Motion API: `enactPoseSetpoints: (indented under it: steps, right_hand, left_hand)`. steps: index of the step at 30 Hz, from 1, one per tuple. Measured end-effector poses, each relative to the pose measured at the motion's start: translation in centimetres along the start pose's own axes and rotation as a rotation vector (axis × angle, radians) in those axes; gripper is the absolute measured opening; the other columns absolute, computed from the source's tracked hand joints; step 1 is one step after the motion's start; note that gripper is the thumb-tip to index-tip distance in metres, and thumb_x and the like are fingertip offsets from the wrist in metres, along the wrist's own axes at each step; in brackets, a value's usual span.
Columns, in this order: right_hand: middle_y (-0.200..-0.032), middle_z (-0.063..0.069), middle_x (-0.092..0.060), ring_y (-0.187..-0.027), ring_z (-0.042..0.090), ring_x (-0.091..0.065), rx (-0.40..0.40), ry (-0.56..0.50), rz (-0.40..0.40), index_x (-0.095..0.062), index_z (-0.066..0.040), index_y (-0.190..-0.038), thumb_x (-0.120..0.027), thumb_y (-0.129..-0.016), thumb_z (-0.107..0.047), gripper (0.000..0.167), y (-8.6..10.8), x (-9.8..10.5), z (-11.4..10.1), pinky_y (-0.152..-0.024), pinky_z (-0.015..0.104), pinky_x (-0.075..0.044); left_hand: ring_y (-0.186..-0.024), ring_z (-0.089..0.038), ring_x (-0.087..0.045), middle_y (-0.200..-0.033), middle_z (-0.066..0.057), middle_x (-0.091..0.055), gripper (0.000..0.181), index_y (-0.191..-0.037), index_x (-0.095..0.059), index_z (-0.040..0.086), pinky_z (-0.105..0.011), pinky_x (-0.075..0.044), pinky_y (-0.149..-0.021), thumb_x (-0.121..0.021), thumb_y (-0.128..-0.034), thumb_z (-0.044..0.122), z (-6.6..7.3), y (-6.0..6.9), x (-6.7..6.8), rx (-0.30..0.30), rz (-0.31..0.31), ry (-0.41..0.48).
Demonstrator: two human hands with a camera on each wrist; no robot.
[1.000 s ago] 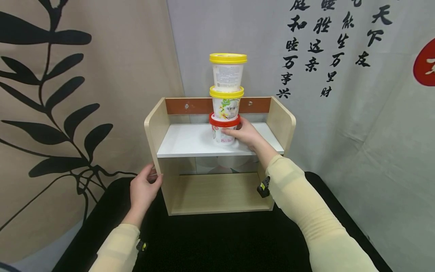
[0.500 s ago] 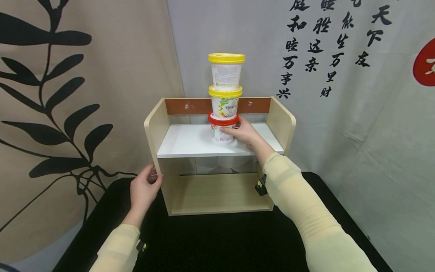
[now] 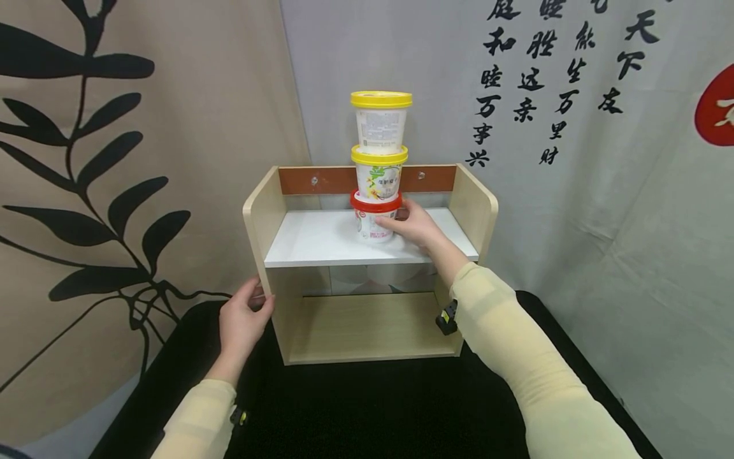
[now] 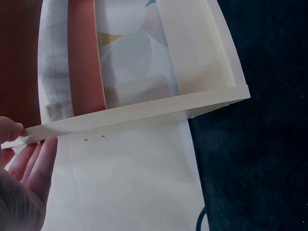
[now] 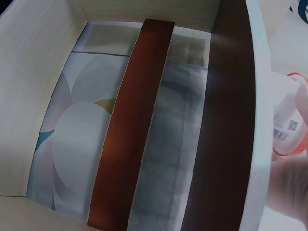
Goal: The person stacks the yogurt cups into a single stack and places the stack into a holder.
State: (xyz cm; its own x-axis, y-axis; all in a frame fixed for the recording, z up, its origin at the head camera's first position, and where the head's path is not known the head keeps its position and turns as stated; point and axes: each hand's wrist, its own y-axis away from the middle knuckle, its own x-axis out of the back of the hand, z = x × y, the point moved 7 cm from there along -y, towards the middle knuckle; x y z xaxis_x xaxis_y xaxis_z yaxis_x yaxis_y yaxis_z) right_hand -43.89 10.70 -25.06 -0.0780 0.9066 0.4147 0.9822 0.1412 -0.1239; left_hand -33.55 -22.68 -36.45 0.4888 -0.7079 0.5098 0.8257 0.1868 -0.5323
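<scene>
Three lidded tubs stand stacked on the white upper board point(image 3: 309, 239) of a small wooden shelf point(image 3: 252, 210). The lowest tub point(image 3: 367, 228) has a red lid; the middle tub point(image 3: 380, 181) and the top tub point(image 3: 381, 129) have yellow lids. My right hand point(image 3: 418, 228) holds the lowest tub from the right, thumb across its front and fingers partly hidden behind. In the right wrist view only part of that tub point(image 5: 288, 118) shows, beyond the board's edge. My left hand point(image 3: 243, 319) pinches the front edge of the shelf's left side panel point(image 4: 139, 109).
Below the white board is a lower wooden compartment point(image 3: 367, 325). A reddish-brown rail point(image 3: 329, 180) crosses the back of the shelf, which stands on a black-covered table point(image 3: 367, 408). Printed cloth hangs behind point(image 3: 229, 127).
The stack has shifted slightly left and back on the board with my right hand. Most recently the right thumb has slid a little to the right on the tub. My left hand stays in place.
</scene>
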Motion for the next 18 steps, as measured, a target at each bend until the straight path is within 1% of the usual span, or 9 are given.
enactPoseSetpoints:
  steps: [5, 13, 18]
  right_hand:
    - [-0.142, 0.018, -0.050, -0.131, 0.031, -0.047, -0.009, 0.041, -0.022, -0.031, -0.004, -0.152, -0.073, -0.089, -0.039, 0.083, 1.3, 0.7, 0.2, -0.107, 0.046, -0.041]
    - [-0.142, 0.018, -0.052, -0.133, 0.030, -0.046, 0.067, 0.105, -0.073, -0.034, -0.002, -0.150, -0.068, -0.094, -0.036, 0.074, 3.6, 1.6, 0.2, -0.108, 0.045, -0.040]
    - [-0.143, 0.021, -0.051, -0.134, 0.031, -0.045, 0.111, 0.080, -0.105, -0.033, 0.002, -0.149, -0.066, -0.096, -0.029, 0.070, 5.0, 2.2, 0.3, -0.110, 0.046, -0.038]
  left_hand:
    - [-0.097, -0.037, -0.069, -0.111, -0.020, -0.069, 0.040, -0.131, -0.060, 0.007, -0.054, -0.057, -0.076, -0.069, -0.0922, 0.011, 0.0, 0.0, 0.0, -0.002, 0.006, 0.002]
    - [-0.097, -0.035, -0.069, -0.112, -0.019, -0.069, 0.040, -0.131, -0.060, 0.009, -0.053, -0.057, -0.076, -0.069, -0.0925, 0.012, 0.0, 0.0, 0.0, 0.007, 0.002, 0.012]
    - [-0.097, -0.036, -0.069, -0.113, -0.020, -0.069, 0.040, -0.132, -0.060, 0.008, -0.054, -0.057, -0.076, -0.069, -0.0926, 0.010, 0.0, 0.1, 0.0, 0.004, -0.001, 0.009]
